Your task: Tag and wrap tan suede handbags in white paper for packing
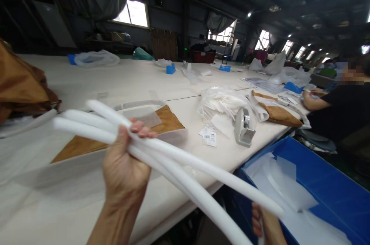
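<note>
My left hand (127, 156) is wrapped round a bunch of long white foam tubes (173, 168) at the middle of the view, raised over the table. The tubes stick out to the upper left and run down to the lower right. My right hand (264, 222), low at the right, is closed near the end of one tube, on a thin object too unclear to name. Behind the tubes lies a brown fabric piece (170, 119) with translucent white sheeting on it.
On the white table (95, 83) are a tape dispenser (244, 127), white labels (208, 136), a bag of white material (222, 102) and another brown item (277, 114). A blue bin (320, 168) with white sheets stands at the right. A person (347, 102) sits beyond it.
</note>
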A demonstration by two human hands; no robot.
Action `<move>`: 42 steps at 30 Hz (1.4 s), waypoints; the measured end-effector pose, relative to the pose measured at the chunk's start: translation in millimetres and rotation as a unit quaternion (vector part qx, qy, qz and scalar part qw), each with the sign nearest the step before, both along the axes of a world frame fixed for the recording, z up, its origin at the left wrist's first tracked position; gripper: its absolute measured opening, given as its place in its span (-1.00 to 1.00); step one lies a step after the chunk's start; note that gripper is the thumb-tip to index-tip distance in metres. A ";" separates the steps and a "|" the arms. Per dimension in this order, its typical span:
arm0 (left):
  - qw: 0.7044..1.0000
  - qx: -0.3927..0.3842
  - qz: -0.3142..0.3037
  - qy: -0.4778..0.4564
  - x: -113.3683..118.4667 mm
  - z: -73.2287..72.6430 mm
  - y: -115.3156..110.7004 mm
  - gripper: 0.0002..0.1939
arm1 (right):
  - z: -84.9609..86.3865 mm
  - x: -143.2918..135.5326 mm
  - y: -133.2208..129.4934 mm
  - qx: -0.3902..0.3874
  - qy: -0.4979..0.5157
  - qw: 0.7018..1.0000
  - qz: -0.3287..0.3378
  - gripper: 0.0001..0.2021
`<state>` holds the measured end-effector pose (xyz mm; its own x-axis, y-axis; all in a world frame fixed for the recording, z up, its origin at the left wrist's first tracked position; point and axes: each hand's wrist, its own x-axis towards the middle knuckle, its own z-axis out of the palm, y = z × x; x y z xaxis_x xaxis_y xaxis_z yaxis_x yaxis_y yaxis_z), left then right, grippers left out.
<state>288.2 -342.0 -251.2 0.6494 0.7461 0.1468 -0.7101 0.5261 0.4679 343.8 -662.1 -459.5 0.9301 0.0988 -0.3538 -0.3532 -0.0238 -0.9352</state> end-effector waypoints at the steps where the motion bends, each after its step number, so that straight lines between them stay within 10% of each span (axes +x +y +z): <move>1: 1.000 0.013 0.019 -0.004 -3.6 2.8 2.0 -0.89 | 0.3 2.9 -5.0 -0.011 -0.002 1.000 -0.017 -0.61; 4: 0.993 0.045 -0.070 0.087 -5.5 -8.2 -18.4 -0.79 | 34.7 18.8 4.3 -0.026 -0.054 0.997 -0.045 -0.59; 10: 0.951 0.047 -0.239 0.190 6.9 -61.3 -92.7 -0.59 | 177.6 44.9 89.2 0.014 -0.270 0.962 0.032 -0.53; 14: 0.944 0.082 -0.262 0.182 3.9 -67.6 -104.1 -0.56 | 214.3 36.4 137.2 0.043 -0.322 0.938 0.119 -0.56; 26: 0.942 0.067 -0.253 0.210 9.9 -63.4 -89.1 -0.52 | 194.3 34.0 166.9 -0.017 -0.380 0.890 0.252 -0.62; 34: 0.969 0.060 -0.116 0.210 31.6 -50.9 -32.6 -0.66 | 124.6 19.6 109.1 0.067 -0.122 0.906 0.400 -0.40; 42: 0.981 0.046 0.019 0.187 42.5 -43.4 8.7 -0.88 | 80.5 -8.1 40.9 0.005 -0.040 0.941 0.336 -0.58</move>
